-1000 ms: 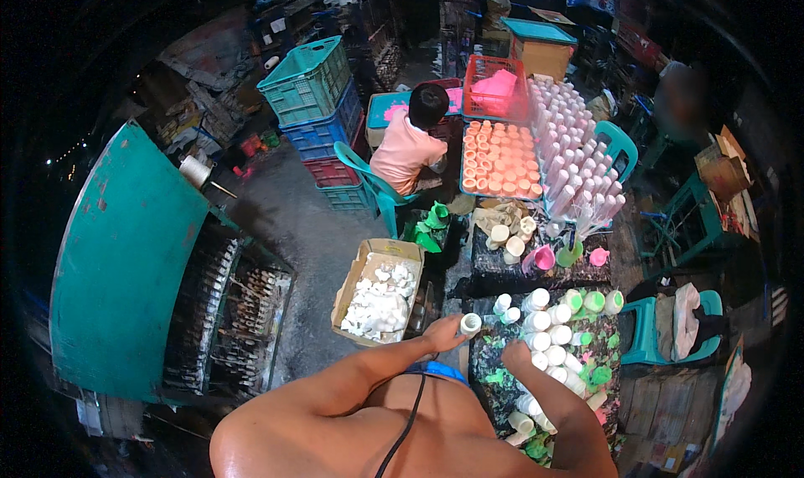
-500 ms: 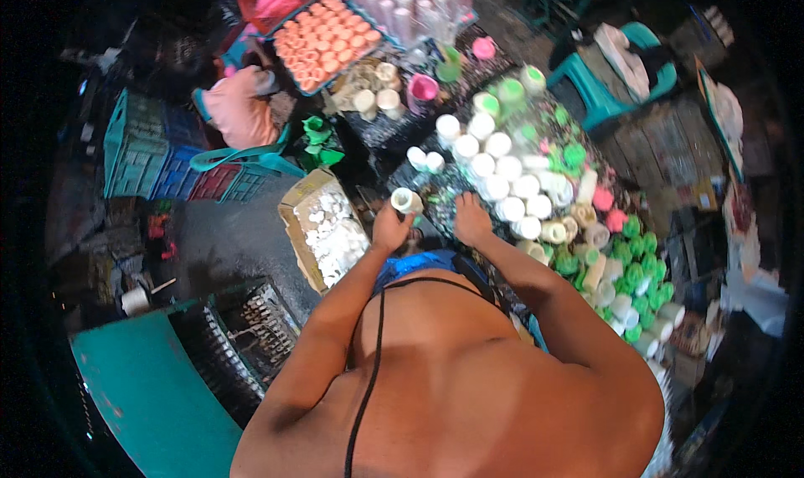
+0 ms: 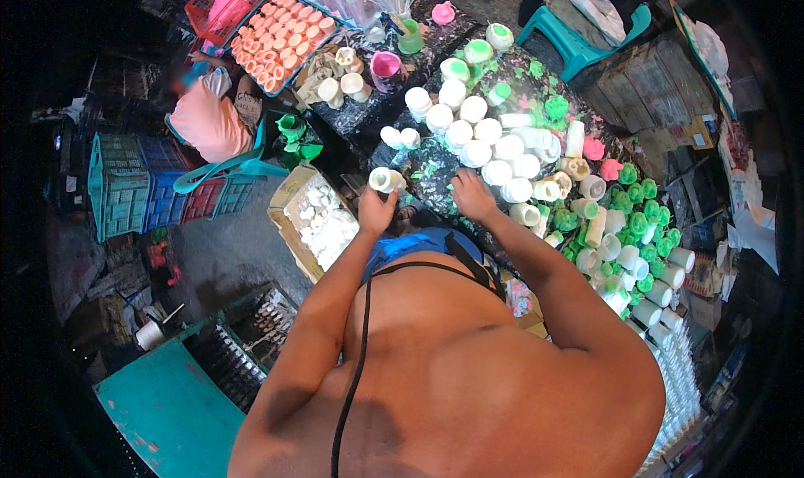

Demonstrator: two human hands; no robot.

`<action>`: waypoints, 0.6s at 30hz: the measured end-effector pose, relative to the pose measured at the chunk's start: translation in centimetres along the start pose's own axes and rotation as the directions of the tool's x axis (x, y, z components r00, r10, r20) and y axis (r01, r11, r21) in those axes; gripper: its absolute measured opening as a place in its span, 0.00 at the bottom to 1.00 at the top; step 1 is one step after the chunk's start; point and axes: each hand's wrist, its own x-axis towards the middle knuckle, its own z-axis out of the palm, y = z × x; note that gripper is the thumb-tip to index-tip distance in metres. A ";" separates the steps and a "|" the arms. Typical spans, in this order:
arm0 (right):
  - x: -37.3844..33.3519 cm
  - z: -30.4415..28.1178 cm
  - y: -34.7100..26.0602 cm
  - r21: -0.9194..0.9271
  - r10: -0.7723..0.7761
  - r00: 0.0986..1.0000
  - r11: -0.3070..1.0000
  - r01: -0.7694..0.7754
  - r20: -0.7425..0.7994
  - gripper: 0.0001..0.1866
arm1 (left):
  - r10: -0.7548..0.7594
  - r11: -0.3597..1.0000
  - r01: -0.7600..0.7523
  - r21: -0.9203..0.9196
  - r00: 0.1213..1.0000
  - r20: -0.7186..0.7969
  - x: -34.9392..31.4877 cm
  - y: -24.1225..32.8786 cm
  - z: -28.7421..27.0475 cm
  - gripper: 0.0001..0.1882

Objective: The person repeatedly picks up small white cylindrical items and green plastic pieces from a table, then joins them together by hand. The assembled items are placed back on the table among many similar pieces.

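My left hand (image 3: 377, 211) is closed around a hollow whitish cylinder (image 3: 382, 179), its round open end facing up. It is raised near the front edge of the dark table. To its right, my right hand (image 3: 474, 196) rests with fingertips down on the table, fingers slightly bent and apart. Small green scraps (image 3: 430, 170) lie between the hands. Just beyond the right hand stand several white cylinders (image 3: 476, 153) in a close group. A pair of smaller white cylinders (image 3: 409, 138) stands past the held one.
A cardboard box (image 3: 289, 197) of white pieces sits left of my hands. Green flower-shaped pieces (image 3: 636, 225) and loose cylinders crowd the right side. Farther off are a pink cup (image 3: 386, 69), a tray of orange cups (image 3: 280, 42), a teal chair (image 3: 578, 46) and a seated person (image 3: 209, 122).
The whole view has shifted slightly, so the table sits farther left and higher. My left hand keeps hold of the cylinder, and my right hand stays at the table.
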 end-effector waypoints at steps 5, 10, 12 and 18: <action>-0.9 1.5 0.0 -0.061 0.050 0.998 0.997 -0.052 -0.036 0.17 | -0.027 0.999 0.028 0.037 1.000 -0.008 -0.3 0.0 -0.7 0.21; -0.5 0.5 0.3 -0.041 0.020 0.997 0.999 -0.018 0.068 0.15 | -0.057 0.997 0.057 0.049 0.998 -0.001 -0.8 -0.3 -1.0 0.21; -0.2 0.0 0.1 -0.089 0.009 0.993 0.996 0.001 0.114 0.16 | -0.060 0.998 0.060 0.029 0.998 0.002 -0.8 -0.6 -0.9 0.21; 1.1 -1.3 0.4 -0.183 -0.036 0.974 0.980 0.079 0.224 0.17 | -0.032 0.999 0.031 -0.042 0.999 -0.030 -0.9 -1.5 -0.5 0.21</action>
